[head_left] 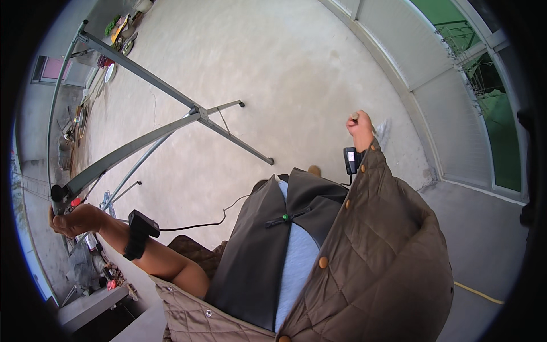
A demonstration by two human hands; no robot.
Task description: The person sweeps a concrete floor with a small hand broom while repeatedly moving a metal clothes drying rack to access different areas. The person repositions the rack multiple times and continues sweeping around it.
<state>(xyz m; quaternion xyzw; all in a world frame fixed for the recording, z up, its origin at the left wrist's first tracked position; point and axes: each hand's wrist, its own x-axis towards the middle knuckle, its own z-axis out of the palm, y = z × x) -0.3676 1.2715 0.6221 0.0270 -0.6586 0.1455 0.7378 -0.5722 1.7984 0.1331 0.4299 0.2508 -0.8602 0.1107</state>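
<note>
My left hand (77,220) is at the far left, closed around the lower corner of a grey metal folding frame (141,77), just below its dark rounded end. The frame's tubes cross at a joint near the upper middle, and its feet with dark caps stand on the concrete floor. To the right, my right hand (360,124) is curled around a small object with a pale round end (354,116); what it is, I cannot tell. A whitish cloth (383,130) shows behind that wrist. Each forearm bears a black strapped device, with cables running from them.
Potted plants and a white basin (110,73) line the left wall. Assorted items lie by a concrete ledge (92,305) at lower left. A low wall with glazed panels (453,124) curves along the right. A yellow hose or cord (478,293) lies at lower right.
</note>
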